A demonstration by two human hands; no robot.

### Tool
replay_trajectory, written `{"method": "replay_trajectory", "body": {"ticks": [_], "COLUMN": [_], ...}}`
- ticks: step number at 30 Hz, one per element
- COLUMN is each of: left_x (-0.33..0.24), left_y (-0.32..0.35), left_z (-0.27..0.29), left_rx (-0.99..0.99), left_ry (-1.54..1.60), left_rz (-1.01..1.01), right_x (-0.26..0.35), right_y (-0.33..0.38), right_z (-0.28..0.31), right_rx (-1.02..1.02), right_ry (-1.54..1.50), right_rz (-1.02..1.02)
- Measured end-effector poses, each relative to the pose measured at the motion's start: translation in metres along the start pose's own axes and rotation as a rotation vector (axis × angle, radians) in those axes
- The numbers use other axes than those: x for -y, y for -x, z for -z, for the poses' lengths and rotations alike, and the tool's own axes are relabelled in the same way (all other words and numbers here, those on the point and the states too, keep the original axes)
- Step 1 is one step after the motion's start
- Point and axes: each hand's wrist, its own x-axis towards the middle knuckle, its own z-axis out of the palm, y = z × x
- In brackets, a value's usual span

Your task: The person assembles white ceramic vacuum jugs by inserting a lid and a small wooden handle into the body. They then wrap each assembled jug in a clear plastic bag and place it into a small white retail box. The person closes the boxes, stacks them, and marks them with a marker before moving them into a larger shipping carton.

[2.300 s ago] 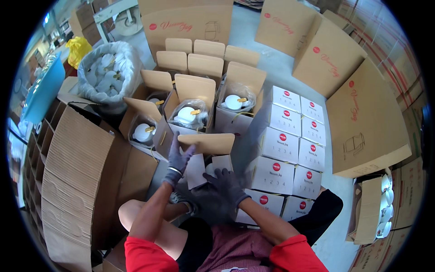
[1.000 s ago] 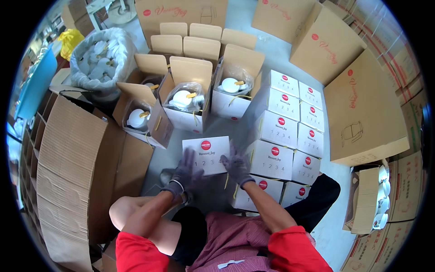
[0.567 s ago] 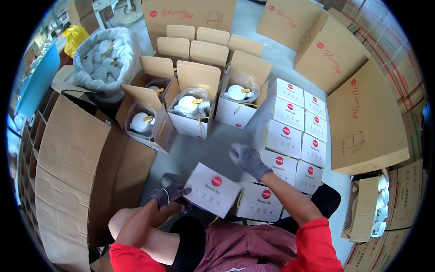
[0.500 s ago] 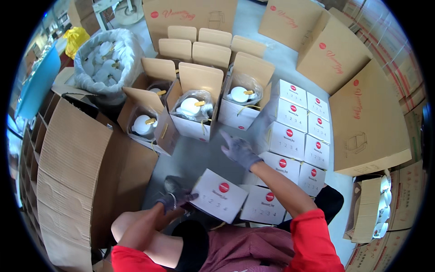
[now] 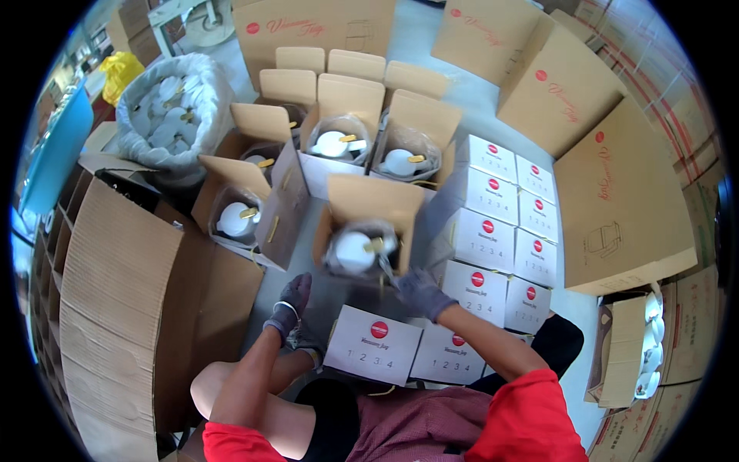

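Note:
In front of me stands an open carton [image 5: 373, 208], white outside and brown inside. It holds a white jug [image 5: 356, 252] with a gold lever on its lid, wrapped in clear plastic. My right hand [image 5: 423, 294], in a grey glove, has its fingers closed at the carton's near right edge; motion blurs the fingertips. To the left of that carton and apart from it, my left hand [image 5: 290, 309], also gloved, holds nothing, its fingers stretched forward. Right before my lap sits a closed white carton [image 5: 372, 345] with a red round mark.
Several more open cartons with jugs stand beyond, including one at left [image 5: 239, 223]. Closed white cartons [image 5: 486, 235] form rows at right. A plastic-lined bin [image 5: 173, 115] of white parts is far left. Large brown boxes [image 5: 627, 208] stand around; a tipped brown carton [image 5: 115, 300] lies left.
One open carton has come toward me out of the group, with my right hand at its edge. My left hand has left the closed carton and moved forward; that carton now sits straighter.

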Motion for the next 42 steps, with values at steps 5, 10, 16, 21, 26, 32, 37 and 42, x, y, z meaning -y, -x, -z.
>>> {"method": "replay_trajectory", "body": {"ticks": [5, 10, 16, 21, 26, 32, 37, 42], "left_x": [-0.027, -0.062, -0.160, -0.148, -0.079, -0.084, -0.062, -0.062], "left_y": [0.001, -0.013, 0.003, 0.033, 0.032, 0.024, 0.018, 0.029], "left_z": [-0.038, -0.060, -0.029, -0.008, -0.046, -0.051, -0.068, -0.079], "left_rx": [0.087, 0.053, -0.283, 0.209, -0.014, 0.276, 0.144, 0.051], "left_ry": [-0.118, -0.617, 0.040, -0.408, -0.768, -0.761, -0.792, -0.891], "left_rz": [-0.175, -0.067, -0.859, -0.451, -0.525, -0.239, -0.330, -0.366], "right_x": [0.013, 0.036, 0.039, 0.006, -0.004, -0.007, 0.004, 0.004], "right_y": [0.070, 0.039, 0.014, 0.035, 0.069, 0.076, 0.076, 0.069], "right_z": [0.057, 0.017, 0.005, -0.008, -0.048, -0.023, -0.035, -0.002], "right_rx": [-0.215, -0.306, -0.187, -0.303, -0.540, -0.514, -0.352, -0.077], "right_ry": [-0.127, -0.315, -0.186, -0.814, -1.203, -0.534, -0.043, -0.009], "right_rz": [-0.226, -0.035, -0.123, -0.129, -0.156, -0.086, -0.146, -0.119]}}
